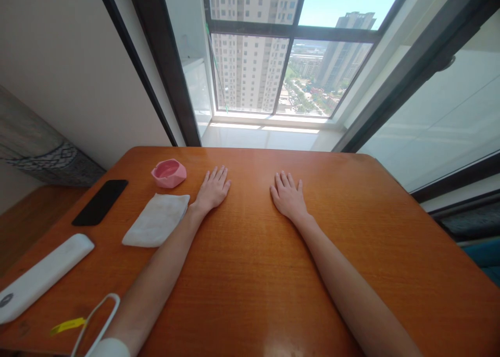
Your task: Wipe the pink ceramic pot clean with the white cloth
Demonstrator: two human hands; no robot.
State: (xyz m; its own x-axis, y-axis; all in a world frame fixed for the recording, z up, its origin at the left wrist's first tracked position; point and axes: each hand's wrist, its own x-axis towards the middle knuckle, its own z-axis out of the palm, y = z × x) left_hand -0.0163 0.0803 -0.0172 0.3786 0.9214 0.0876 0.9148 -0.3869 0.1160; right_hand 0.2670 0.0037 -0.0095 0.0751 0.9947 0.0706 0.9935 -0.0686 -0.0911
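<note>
Both my hands lie palm down on the wooden table (250, 273), apart from each other. My left hand (213, 189) is flat with its fingers stretched out and holds nothing. Nearest to it are a pink faceted bowl (169, 173) on its left and a folded white cloth (156, 220), whose right edge is partly covered by my left forearm. My right hand (288, 194) rests flat too, fingers spread, with nothing in it.
A black phone-like slab (100, 202) and a long white device (42, 279) lie on the left. A white cable with a yellow tag (68, 325) loops beside my left forearm. Beyond the table's far edge stands a window (289, 49) with dark frames; a curtain (47, 143) hangs at left.
</note>
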